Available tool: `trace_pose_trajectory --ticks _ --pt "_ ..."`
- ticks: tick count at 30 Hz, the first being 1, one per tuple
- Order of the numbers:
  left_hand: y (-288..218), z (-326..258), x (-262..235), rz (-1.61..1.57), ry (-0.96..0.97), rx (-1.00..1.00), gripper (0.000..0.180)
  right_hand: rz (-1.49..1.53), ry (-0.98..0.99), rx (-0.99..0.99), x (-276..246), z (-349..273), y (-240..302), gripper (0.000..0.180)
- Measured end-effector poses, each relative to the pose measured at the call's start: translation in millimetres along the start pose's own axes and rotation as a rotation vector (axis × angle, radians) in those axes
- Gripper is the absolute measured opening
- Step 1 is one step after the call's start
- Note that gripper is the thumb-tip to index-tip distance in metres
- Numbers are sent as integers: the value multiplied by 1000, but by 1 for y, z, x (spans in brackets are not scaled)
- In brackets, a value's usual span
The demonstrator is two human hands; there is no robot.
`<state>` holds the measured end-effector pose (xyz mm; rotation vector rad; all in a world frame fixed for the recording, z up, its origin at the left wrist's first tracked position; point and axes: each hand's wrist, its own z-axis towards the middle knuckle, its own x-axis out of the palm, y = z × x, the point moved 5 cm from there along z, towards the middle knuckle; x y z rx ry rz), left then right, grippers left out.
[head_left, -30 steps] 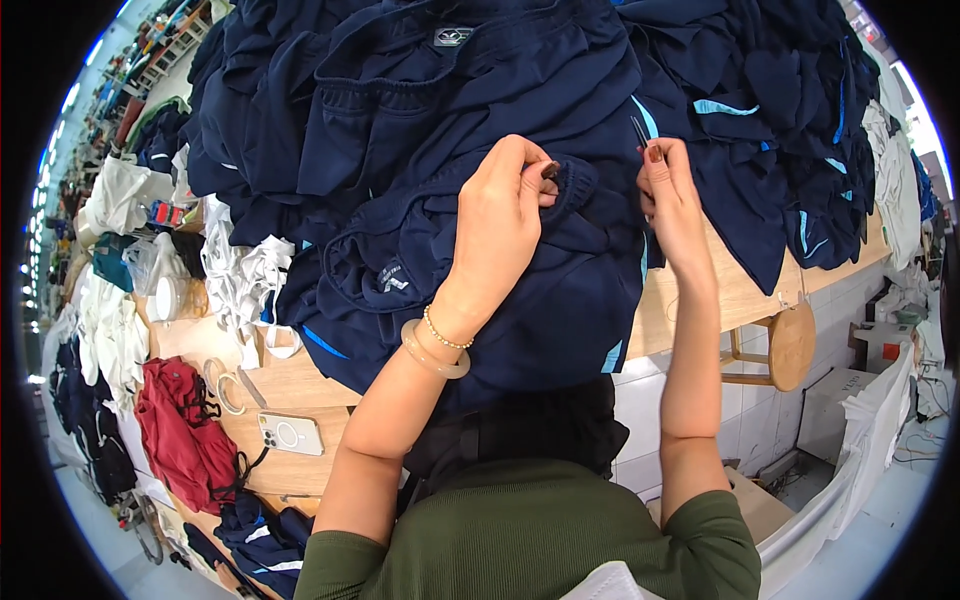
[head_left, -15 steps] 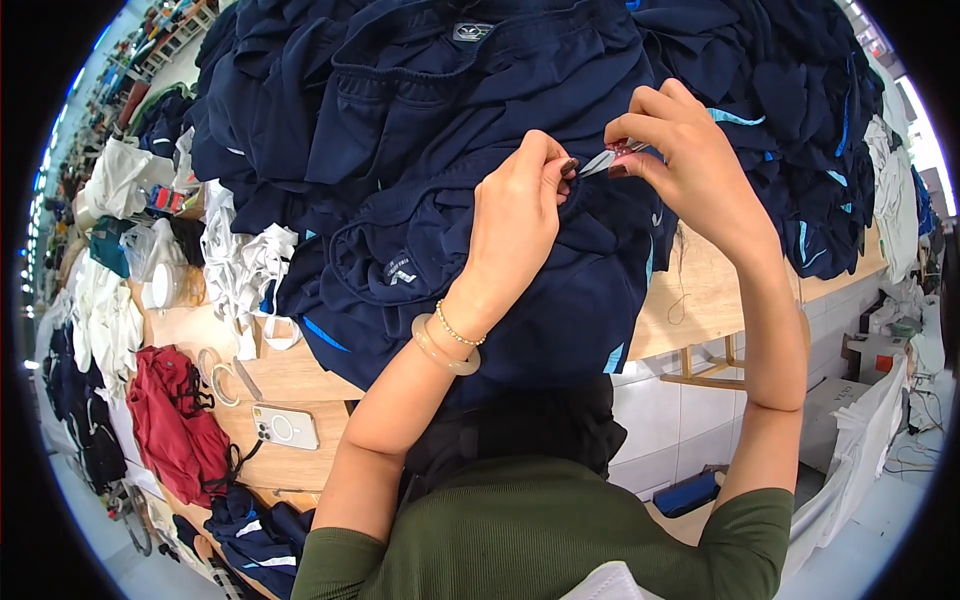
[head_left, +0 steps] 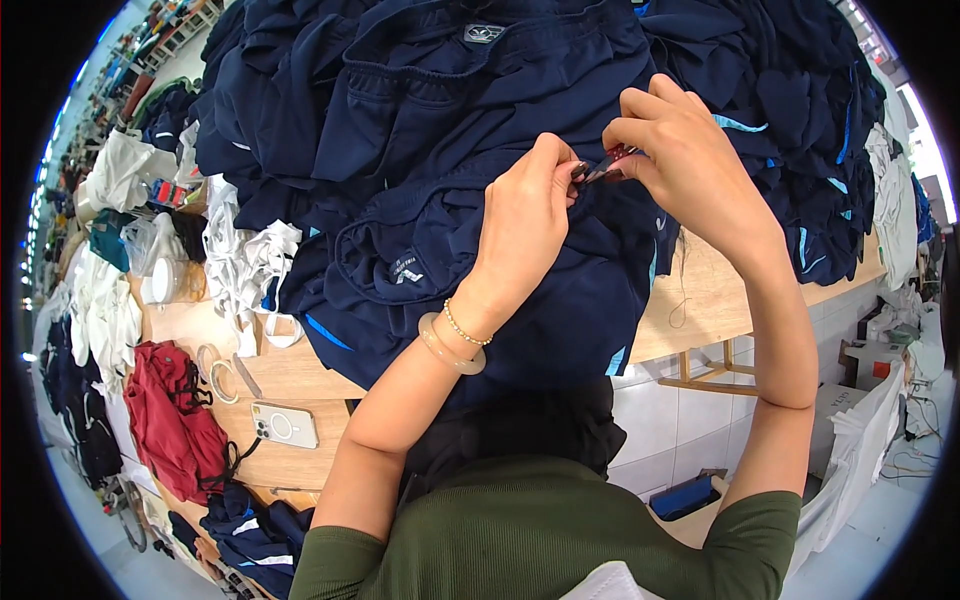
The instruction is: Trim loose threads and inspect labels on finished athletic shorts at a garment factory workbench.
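Navy shorts or trousers [head_left: 510, 330] with an elastic waistband lie bunched in front of me, light-blue strips showing along their edges. My left hand [head_left: 525, 220] pinches a bit of their dark fabric at the waistband between thumb and fingertips. Closed around a small pair of thread snips [head_left: 598, 172], my right hand [head_left: 695, 170] points the metal blades at the left fingertips. The blade tips meet the fabric there, and whether a thread lies between them is too small to tell. Fingers cover most of the handle.
Behind, a large heap of navy garments [head_left: 430, 110] covers the wooden table [head_left: 700, 300]. White cloth pieces [head_left: 235, 260], a phone [head_left: 285, 425], ring-shaped rolls [head_left: 222, 380] and a dark red bag [head_left: 175, 420] are at the left. A wooden frame [head_left: 705, 370] shows below the table's right edge.
The snips have turned and their blades now sit closer to the left fingertips. Both hands have drawn slightly nearer each other while the left keeps its pinch.
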<state>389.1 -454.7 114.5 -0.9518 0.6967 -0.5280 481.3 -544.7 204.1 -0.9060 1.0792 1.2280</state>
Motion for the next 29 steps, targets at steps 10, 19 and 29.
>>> trace_pose_trajectory --ticks 10,19,29 --pt "-1 1 1 -14 -3 -10 10 -49 18 -8 2 2 3 11" --pt "-20 -9 -55 -148 -397 55 10 180 -187 73 -12 -6 -11 16" --pt "-4 -93 -115 147 -25 -183 16 1828 -336 425 57 -41 36 36"
